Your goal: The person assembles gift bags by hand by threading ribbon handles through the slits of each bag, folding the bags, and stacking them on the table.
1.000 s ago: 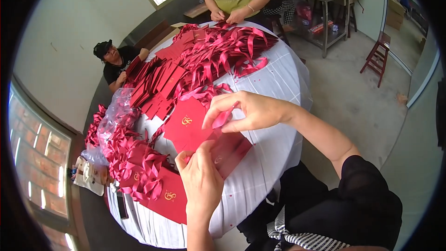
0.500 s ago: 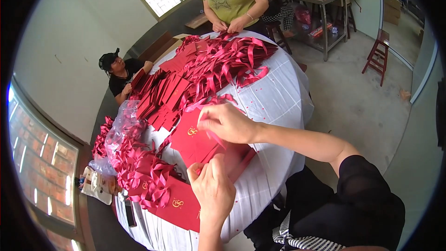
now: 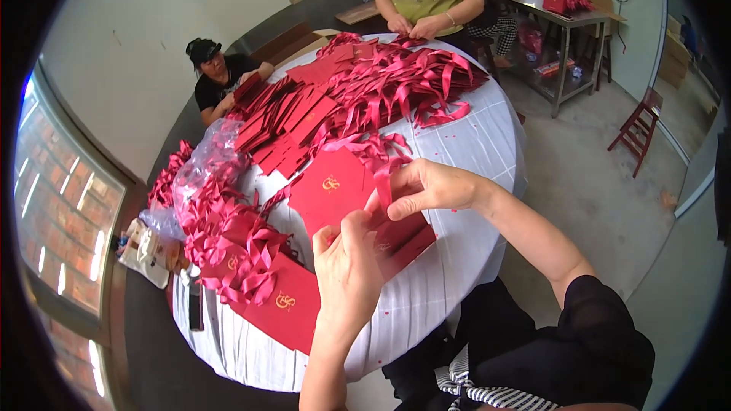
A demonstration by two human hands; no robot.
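My right hand pinches a shiny red ribbon, which drapes over its fingertips. My left hand is closed just below, thumb and forefinger pressed together close to the right fingertips. What it grips is hidden behind its own fingers. Both hands work over a flat red paper bag with a faint gold emblem. Beyond them lies another red paper bag with a gold emblem. Left of my left hand, more flat bags lie overlapped on the white tablecloth.
A large heap of ribboned red bags covers the table's far half. Bunched ribbons and clear plastic lie at left, near a phone. Two co-workers handle bags across the table. A red stool stands at right.
My right hand has moved right from over the gold emblem, bringing the ribbon with it. My left hand has risen, and its fingertips are now close to the right ones. The view has shifted.
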